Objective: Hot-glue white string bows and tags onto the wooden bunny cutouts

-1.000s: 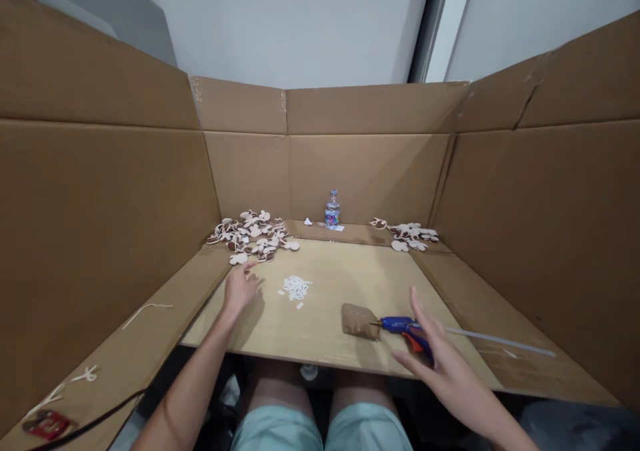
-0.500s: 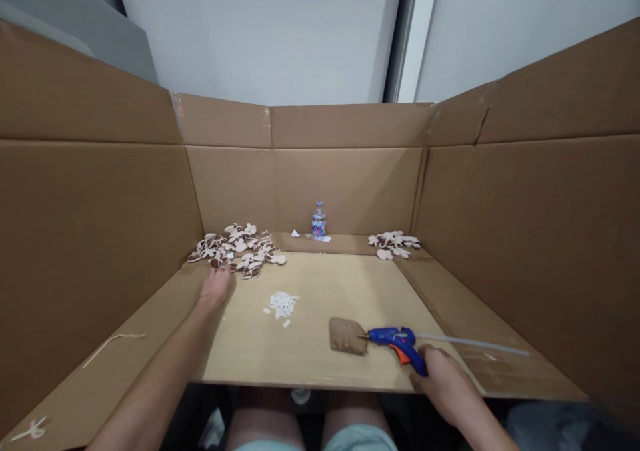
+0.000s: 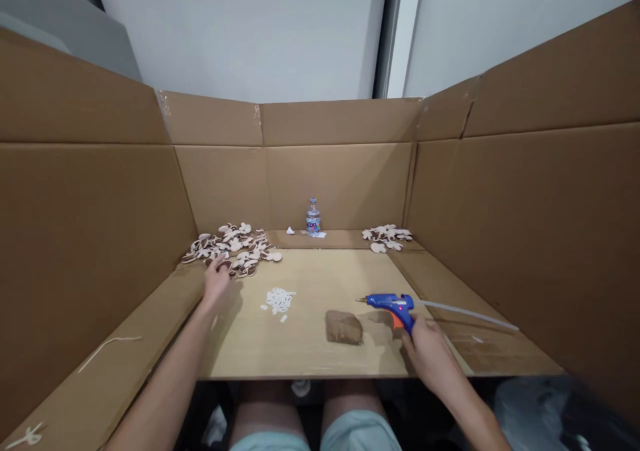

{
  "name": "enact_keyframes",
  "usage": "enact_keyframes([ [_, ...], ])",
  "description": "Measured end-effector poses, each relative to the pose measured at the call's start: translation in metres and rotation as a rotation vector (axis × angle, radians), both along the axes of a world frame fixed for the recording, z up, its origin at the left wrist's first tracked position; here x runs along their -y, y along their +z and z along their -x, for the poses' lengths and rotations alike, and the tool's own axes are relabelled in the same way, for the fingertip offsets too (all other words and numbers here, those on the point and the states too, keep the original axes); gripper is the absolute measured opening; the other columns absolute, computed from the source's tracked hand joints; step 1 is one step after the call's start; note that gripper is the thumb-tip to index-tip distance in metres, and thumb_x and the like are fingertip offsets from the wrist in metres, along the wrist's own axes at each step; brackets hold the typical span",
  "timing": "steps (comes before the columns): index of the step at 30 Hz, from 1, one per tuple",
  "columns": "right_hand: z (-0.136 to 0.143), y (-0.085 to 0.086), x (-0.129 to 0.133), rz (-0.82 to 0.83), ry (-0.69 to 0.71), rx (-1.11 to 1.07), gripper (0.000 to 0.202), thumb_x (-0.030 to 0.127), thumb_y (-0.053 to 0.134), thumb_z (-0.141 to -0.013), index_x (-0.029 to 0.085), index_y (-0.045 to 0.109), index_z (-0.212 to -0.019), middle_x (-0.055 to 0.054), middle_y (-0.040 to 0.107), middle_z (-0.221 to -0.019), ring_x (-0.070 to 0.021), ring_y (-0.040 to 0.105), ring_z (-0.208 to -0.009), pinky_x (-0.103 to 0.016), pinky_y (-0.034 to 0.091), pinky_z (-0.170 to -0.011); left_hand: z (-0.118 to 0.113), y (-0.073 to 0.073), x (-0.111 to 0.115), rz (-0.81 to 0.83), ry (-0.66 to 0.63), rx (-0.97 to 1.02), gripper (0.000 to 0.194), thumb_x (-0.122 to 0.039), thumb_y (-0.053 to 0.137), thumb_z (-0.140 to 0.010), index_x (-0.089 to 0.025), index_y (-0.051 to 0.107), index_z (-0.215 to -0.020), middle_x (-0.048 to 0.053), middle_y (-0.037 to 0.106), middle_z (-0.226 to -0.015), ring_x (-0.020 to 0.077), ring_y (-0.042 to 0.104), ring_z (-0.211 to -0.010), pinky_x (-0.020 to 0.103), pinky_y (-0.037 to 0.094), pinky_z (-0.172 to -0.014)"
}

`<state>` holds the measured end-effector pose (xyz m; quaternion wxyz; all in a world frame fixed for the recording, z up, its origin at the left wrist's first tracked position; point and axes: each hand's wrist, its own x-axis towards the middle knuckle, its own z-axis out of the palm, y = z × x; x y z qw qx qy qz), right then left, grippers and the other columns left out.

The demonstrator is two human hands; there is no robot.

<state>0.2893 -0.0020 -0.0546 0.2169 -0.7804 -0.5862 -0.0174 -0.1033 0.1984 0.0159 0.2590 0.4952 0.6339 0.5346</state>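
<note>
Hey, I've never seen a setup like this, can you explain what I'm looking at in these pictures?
There's no machine here: these are a person's bare hands, and every picture comes from one camera worn on their head, looking forward and down. Cardboard walls surround a pale board. On it lie small white pieces and a brown block. Toward the back are a larger pile of brown-and-cream shapes on the left, a bottle and a smaller pile on the right. The right hand holds a blue glue gun. The left hand is at the larger pile; whether it grips a piece is unclear.
</note>
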Motion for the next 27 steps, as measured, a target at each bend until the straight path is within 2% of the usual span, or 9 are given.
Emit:
enact_keyframes([
  [2, 0.001, 0.003, 0.001, -0.063, 0.025, -0.046, 0.035, 0.015, 0.037, -0.084, 0.005, 0.056, -0.112, -0.018, 0.068, -0.088, -0.0276, 0.064, -0.087, -0.033, 0.048, -0.074, -0.016, -0.002, 0.016, 0.006, -0.112, 0.161, 0.029, -0.022, 0.055, -0.082, -0.015, 0.060, -0.110, 0.005, 0.066, -0.092, 0.0171, 0.064, -0.075, 0.032, 0.052, -0.070],
  [5, 0.004, 0.010, 0.005, -0.171, 0.092, -0.164, 0.043, 0.020, 0.032, -0.086, 0.006, 0.047, -0.123, -0.018, 0.068, -0.098, -0.0271, 0.066, -0.089, -0.034, 0.049, -0.076, -0.040, -0.008, 0.050, 0.016, -0.274, 0.393, 0.032, -0.016, 0.058, -0.071, -0.019, 0.059, -0.103, 0.002, 0.068, -0.091, 0.0151, 0.066, -0.076, 0.026, 0.051, -0.072],
  [7, 0.009, 0.015, 0.008, -0.210, 0.125, -0.229, 0.044, 0.023, 0.030, -0.087, 0.011, 0.045, -0.127, -0.017, 0.067, -0.104, -0.0265, 0.066, -0.093, -0.034, 0.049, -0.078, -0.055, -0.015, 0.077, 0.044, -0.356, 0.529, 0.031, -0.017, 0.063, -0.067, -0.021, 0.056, -0.097, 0.002, 0.069, -0.088, 0.0167, 0.068, -0.081, 0.028, 0.052, -0.075],
  [9, 0.016, 0.020, 0.012, -0.231, 0.140, -0.271, 0.042, 0.026, 0.032, -0.087, 0.015, 0.046, -0.125, -0.014, 0.067, -0.105, -0.0259, 0.065, -0.095, -0.034, 0.049, -0.079, -0.067, -0.022, 0.102, 0.095, -0.424, 0.629, 0.030, -0.021, 0.070, -0.064, -0.020, 0.054, -0.089, 0.003, 0.069, -0.082, 0.0182, 0.068, -0.078, 0.030, 0.053, -0.073],
  [13, 0.034, 0.028, 0.020, -0.186, 0.194, -0.349, 0.042, 0.036, 0.046, -0.084, 0.015, 0.049, -0.120, -0.005, 0.067, -0.080, -0.0224, 0.064, -0.071, -0.031, 0.050, -0.065, -0.086, -0.037, 0.139, 0.163, -0.497, 0.741, 0.034, -0.024, 0.079, -0.063, -0.019, 0.054, -0.087, 0.002, 0.070, -0.081, 0.0128, 0.066, -0.070, 0.022, 0.050, -0.063],
  [16, 0.048, 0.031, 0.027, -0.195, 0.254, -0.393, 0.047, 0.046, 0.053, -0.085, 0.015, 0.050, -0.119, -0.001, 0.062, -0.069, -0.0191, 0.059, -0.060, -0.028, 0.048, -0.058, -0.095, -0.042, 0.155, 0.165, -0.515, 0.781, 0.031, -0.026, 0.079, -0.067, -0.018, 0.055, -0.085, 0.001, 0.071, -0.081, 0.0103, 0.065, -0.073, 0.018, 0.048, -0.063],
  [19, 0.060, 0.031, 0.033, -0.217, 0.302, -0.405, 0.045, 0.048, 0.052, -0.088, 0.015, 0.053, -0.118, -0.002, 0.063, -0.068, -0.0186, 0.059, -0.059, -0.027, 0.047, -0.060, -0.100, -0.040, 0.165, 0.157, -0.538, 0.782, 0.032, -0.025, 0.079, -0.069, -0.017, 0.058, -0.091, 0.003, 0.073, -0.083, 0.0129, 0.067, -0.078, 0.021, 0.050, -0.069],
  [22, 0.069, 0.027, 0.036, -0.228, 0.338, -0.369, 0.047, 0.045, 0.052, -0.088, 0.013, 0.053, -0.122, -0.008, 0.068, -0.080, -0.0204, 0.062, -0.066, -0.028, 0.049, -0.064, -0.102, -0.038, 0.172, 0.162, -0.536, 0.749, 0.034, -0.026, 0.079, -0.068, -0.015, 0.062, -0.096, 0.006, 0.074, -0.090, 0.0164, 0.069, -0.083, 0.025, 0.053, -0.074],
  [27, 0.074, 0.025, 0.039, -0.256, 0.378, -0.303, 0.049, 0.042, 0.052, -0.089, 0.010, 0.052, -0.126, -0.014, 0.069, -0.097, -0.0239, 0.066, -0.081, -0.030, 0.051, -0.073, -0.102, -0.033, 0.180, 0.167, -0.564, 0.741, 0.024, -0.026, 0.078, -0.070, -0.015, 0.062, -0.085, 0.005, 0.074, -0.085, 0.0173, 0.068, -0.082, 0.027, 0.055, -0.074],
])
